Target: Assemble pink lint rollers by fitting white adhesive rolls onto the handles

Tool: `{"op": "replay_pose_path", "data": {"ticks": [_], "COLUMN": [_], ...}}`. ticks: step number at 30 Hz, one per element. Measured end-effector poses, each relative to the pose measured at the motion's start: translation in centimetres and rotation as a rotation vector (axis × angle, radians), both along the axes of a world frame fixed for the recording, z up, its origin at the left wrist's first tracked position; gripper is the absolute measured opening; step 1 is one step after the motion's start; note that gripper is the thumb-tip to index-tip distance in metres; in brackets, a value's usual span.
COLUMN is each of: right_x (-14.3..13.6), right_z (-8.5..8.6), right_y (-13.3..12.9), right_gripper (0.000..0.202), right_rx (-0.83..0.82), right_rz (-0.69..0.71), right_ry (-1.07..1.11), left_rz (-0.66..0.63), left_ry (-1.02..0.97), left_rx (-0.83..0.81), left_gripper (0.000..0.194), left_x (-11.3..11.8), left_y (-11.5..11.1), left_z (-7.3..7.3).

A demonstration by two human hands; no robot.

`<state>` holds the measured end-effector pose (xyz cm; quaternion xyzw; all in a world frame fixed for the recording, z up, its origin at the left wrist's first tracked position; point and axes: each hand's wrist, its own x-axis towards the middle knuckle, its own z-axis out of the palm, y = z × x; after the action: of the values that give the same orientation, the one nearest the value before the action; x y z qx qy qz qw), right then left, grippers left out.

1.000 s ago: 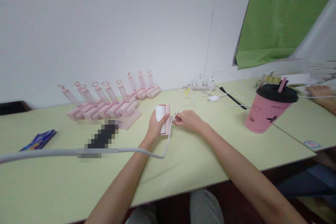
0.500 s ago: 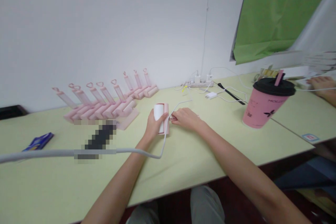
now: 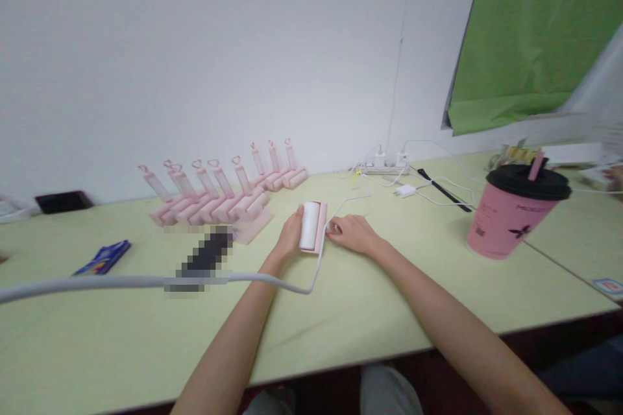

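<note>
My left hand (image 3: 289,238) grips the left side of a pink lint roller (image 3: 311,226) with a white paper roll, held just above the pale green table (image 3: 370,298). My right hand (image 3: 353,233) pinches the roller's right end, where its handle is hidden under my fingers. A grey cable (image 3: 272,280) loops from the left across my left wrist and up past the roller. Behind the roller, several finished pink lint rollers (image 3: 214,198) with heart-topped handles lie in a row toward the wall.
A pink cup with a black lid and straw (image 3: 514,211) stands at the right. A power strip with chargers and white cables (image 3: 389,172) lies near the wall. A pixelated dark object (image 3: 207,256), a blue packet (image 3: 103,258) and a black item (image 3: 61,201) lie left. Another person's fingers (image 3: 616,175) show far right.
The view shifted, so everything sits slightly lower and to the right. My left hand loosened around the white roll, now showing more of it. The other person's hand has mostly left view.
</note>
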<state>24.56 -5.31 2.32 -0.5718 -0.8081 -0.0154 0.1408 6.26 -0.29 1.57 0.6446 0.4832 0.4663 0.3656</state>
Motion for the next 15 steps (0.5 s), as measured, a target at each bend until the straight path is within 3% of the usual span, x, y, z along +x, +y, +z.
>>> {"op": "replay_pose_path", "data": {"ticks": [3, 6, 8, 10, 15], "right_x": [-0.1, -0.2, -0.2, -0.2, -0.2], "right_z": [-0.2, -0.3, -0.3, -0.4, -0.4], "right_y": [0.1, 0.3, 0.3, 0.4, 0.3], "right_gripper": [0.030, 0.029, 0.030, 0.030, 0.031], "right_rx": [0.014, 0.004, -0.007, -0.016, -0.026], "right_rz": [0.007, -0.005, -0.022, -0.028, -0.029], "right_ry": [0.085, 0.129, 0.132, 0.124, 0.090], "left_rz": [0.302, 0.603, 0.651, 0.637, 0.528], "left_ry": [0.420, 0.790, 0.916, 0.917, 0.622], "left_rx": [0.340, 0.457, 0.453, 0.433, 0.363], "left_gripper": [0.042, 0.039, 0.031, 0.022, 0.017], "left_x": [-3.1, -6.4, -7.9, -8.5, -7.6], "left_y": [0.5, 0.6, 0.5, 0.5, 0.7], "left_z": [0.6, 0.4, 0.0, -0.3, 0.8]}}
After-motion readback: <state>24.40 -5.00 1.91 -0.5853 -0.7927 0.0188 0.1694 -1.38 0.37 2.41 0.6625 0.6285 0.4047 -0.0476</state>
